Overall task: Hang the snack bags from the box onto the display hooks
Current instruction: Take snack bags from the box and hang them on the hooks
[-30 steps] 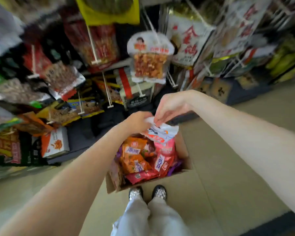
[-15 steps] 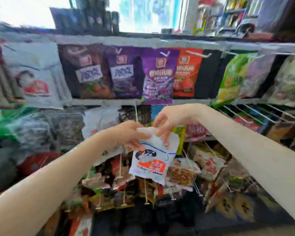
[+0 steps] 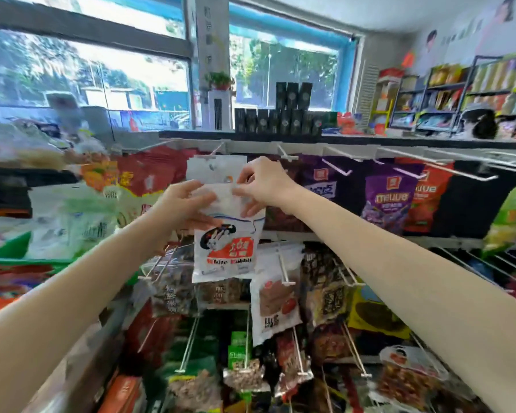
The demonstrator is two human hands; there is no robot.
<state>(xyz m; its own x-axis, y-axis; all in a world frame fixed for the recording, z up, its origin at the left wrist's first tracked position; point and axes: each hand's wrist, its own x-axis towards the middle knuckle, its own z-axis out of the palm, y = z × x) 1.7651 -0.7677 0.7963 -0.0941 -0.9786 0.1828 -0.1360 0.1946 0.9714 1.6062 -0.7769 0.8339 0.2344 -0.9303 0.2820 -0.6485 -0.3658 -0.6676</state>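
While both arms reach up to the top row of the rack, the left hand [image 3: 185, 204] and right hand [image 3: 262, 186] each pinch the upper edge of a white candy bag [image 3: 227, 248], fingers curled on it, just below a hook [image 3: 216, 150] where another white bag [image 3: 213, 171] hangs

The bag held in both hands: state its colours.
White bag with a red panel and black rabbit picture, seen in the head view.
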